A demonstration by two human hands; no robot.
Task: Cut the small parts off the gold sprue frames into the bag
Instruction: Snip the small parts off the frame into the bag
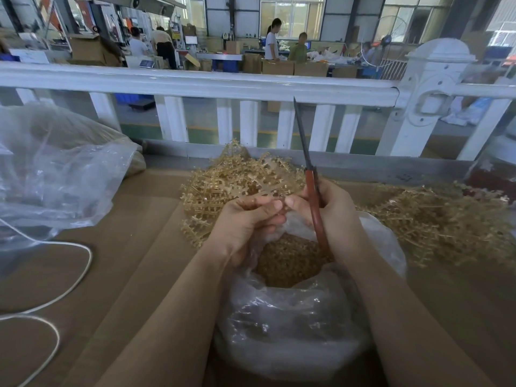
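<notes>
Both hands meet just above the mouth of a clear plastic bag (293,325) that sits on the brown worktop (134,261) directly below them, its opening showing a heap of small gold parts (287,261) inside. The left hand (248,222) has its fingers curled in and its thumb pressed toward the right hand, pinching a pale gold sprue frame (268,188) whose branches fan out just beyond the fingertips; exactly where the fingers close on it is hard to make out. The right hand (332,213) is wrapped around the red handles of a pair of scissors (312,191), with the dark blades together and pointing up and away from the hands toward the white railing (195,85). The lower end of the red handle runs down past the palm toward the bag's opening. Just beyond the hands, a loose pile of gold sprue frames (223,188) lies on the worktop, touching or nearly touching the far rim of the bag. To the right of the right hand lies a second, darker tangle of bare frames (435,219), spreading well out along the worktop. Well to the left of the left hand sits a large, crumpled clear plastic sack (55,169), and nearer the person on that same side a white cord (75,277) loops across the worktop.
</notes>
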